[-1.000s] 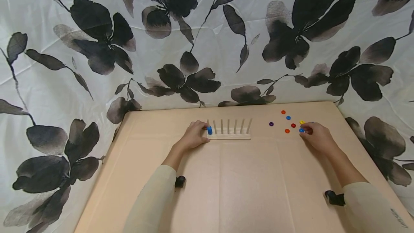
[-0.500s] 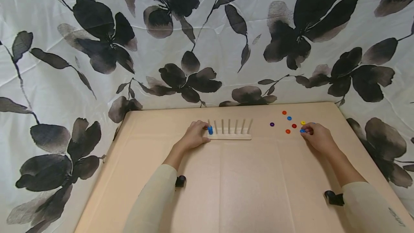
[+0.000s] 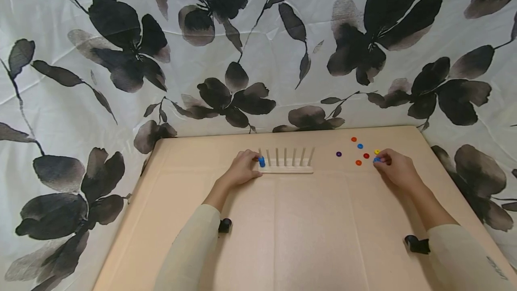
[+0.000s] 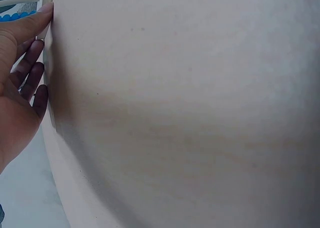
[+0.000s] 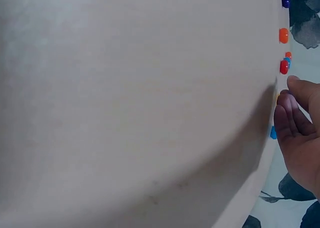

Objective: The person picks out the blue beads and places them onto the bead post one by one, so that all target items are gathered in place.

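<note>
A wooden peg rack (image 3: 286, 170) with a row of upright pegs stands at the back middle of the table. Several blue beads (image 3: 261, 162) are stacked on its leftmost peg. My left hand (image 3: 241, 168) holds the rack's left end, the thumb on the near edge of the base in the left wrist view. Far to the right, my right hand (image 3: 397, 168) pinches a blue bead (image 3: 376, 159) between thumb and fingertips; the right wrist view hides this bead. Behind that hand, another blue bead (image 5: 273, 133) lies on the table.
Loose beads lie left of my right hand: purple (image 3: 339, 154), red (image 3: 366, 156), yellow (image 3: 377, 152), blue (image 3: 360, 146) and two orange ones, one nearer (image 3: 358, 162). A floral cloth (image 3: 307, 57) hangs behind the pale table (image 3: 307, 228).
My right fingers have closed on the blue bead and raised it slightly. The left hand keeps its hold on the rack, which has not moved.
</note>
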Action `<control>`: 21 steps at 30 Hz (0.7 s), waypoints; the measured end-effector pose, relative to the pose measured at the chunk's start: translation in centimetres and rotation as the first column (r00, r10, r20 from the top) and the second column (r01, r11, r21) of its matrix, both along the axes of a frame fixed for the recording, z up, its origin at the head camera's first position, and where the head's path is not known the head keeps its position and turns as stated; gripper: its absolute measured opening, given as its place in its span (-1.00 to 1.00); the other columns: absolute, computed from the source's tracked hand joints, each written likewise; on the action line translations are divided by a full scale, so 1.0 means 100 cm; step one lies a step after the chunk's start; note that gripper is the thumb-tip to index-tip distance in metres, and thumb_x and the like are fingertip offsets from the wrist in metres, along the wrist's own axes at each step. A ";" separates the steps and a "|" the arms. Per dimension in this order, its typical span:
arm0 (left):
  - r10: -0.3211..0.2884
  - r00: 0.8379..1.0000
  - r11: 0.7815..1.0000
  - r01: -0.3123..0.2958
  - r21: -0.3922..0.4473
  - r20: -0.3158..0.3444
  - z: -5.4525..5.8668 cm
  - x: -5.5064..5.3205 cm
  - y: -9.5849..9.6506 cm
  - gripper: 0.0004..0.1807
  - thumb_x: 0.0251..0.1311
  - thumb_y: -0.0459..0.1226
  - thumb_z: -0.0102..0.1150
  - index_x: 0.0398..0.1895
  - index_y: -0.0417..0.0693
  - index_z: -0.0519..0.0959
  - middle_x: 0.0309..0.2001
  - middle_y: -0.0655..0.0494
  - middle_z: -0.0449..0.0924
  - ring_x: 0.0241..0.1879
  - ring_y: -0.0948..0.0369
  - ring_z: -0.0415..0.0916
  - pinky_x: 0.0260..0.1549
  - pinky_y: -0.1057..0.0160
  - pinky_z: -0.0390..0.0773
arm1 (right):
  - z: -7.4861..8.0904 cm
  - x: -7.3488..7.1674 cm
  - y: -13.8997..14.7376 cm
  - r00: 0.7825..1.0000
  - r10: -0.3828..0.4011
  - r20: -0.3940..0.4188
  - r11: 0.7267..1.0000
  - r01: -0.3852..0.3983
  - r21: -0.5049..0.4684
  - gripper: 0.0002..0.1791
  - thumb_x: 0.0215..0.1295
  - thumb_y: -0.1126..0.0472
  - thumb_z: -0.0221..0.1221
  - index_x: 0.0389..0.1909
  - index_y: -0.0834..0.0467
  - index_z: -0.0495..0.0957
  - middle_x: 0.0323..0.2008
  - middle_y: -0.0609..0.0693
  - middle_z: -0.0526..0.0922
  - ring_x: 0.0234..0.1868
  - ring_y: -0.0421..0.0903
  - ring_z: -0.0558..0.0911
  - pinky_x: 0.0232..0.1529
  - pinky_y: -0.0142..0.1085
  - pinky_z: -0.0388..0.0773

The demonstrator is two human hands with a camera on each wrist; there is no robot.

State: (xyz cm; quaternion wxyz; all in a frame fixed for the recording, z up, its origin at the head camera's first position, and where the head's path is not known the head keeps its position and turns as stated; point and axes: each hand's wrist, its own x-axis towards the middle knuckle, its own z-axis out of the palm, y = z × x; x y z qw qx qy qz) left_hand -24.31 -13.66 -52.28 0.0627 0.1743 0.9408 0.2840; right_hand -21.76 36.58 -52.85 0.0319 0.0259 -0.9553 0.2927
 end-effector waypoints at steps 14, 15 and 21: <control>-0.006 1.000 1.000 0.006 0.004 0.015 0.000 0.002 -0.003 -0.44 0.16 -0.18 0.52 0.21 -0.10 0.57 0.15 0.01 0.54 0.24 0.01 0.33 0.31 -0.02 0.34 | 0.032 0.000 -0.019 0.999 -0.001 -0.038 0.998 -0.002 -0.071 -0.70 0.41 0.19 0.30 0.02 0.26 0.53 -0.17 0.20 0.64 -0.12 0.10 0.56 -0.30 -0.63 0.38; -0.007 1.000 1.000 0.007 0.005 0.018 0.000 0.002 -0.003 -0.44 0.16 -0.18 0.51 0.22 -0.10 0.57 0.15 0.02 0.54 0.24 0.01 0.33 0.32 -0.01 0.33 | 0.035 -0.001 -0.021 0.999 0.004 -0.055 0.997 -0.008 -0.072 -0.71 0.41 0.20 0.31 0.01 0.26 0.54 -0.18 0.20 0.65 -0.13 0.10 0.57 -0.30 -0.65 0.36; -0.007 1.000 1.000 0.007 -0.001 0.027 0.001 0.002 -0.002 -0.42 0.18 -0.17 0.51 0.24 -0.11 0.56 0.18 0.02 0.53 0.23 0.02 0.33 0.32 0.00 0.33 | 0.053 -0.010 -0.037 0.994 0.031 -0.106 0.995 -0.040 -0.088 -0.73 0.40 0.17 0.33 -0.03 0.24 0.56 -0.22 0.16 0.67 -0.17 0.06 0.59 -0.32 -0.68 0.37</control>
